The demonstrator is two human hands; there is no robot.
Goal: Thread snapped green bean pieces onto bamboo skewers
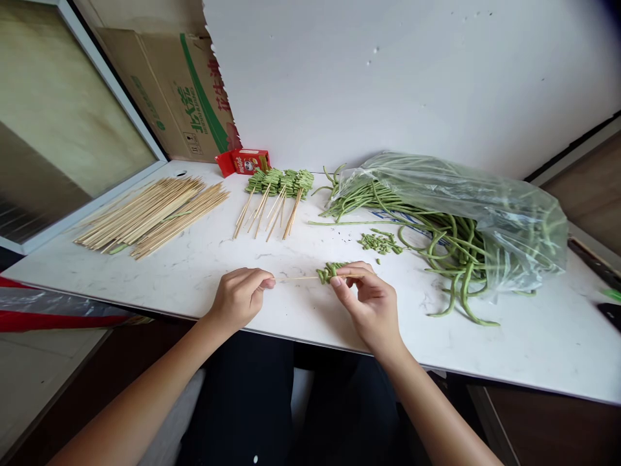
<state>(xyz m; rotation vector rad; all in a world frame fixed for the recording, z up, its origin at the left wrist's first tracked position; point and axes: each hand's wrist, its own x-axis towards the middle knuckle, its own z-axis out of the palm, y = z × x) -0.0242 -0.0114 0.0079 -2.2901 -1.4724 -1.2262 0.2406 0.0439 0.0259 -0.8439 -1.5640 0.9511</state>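
Observation:
A thin wooden skewer runs level between my two hands above the white table. My left hand pinches its left end. Several short green bean pieces sit on its right part, where my right hand has thumb and fingers closed around the beans and skewer. Just behind my right hand lies a small heap of cut bean pieces. Farther back, bundles of filled bean skewers lie side by side, bare stick ends toward me.
On the left of the table lies a pile of bare skewers. Long green beans spill from a clear plastic bag at the right. A red box and a cardboard box stand at the back.

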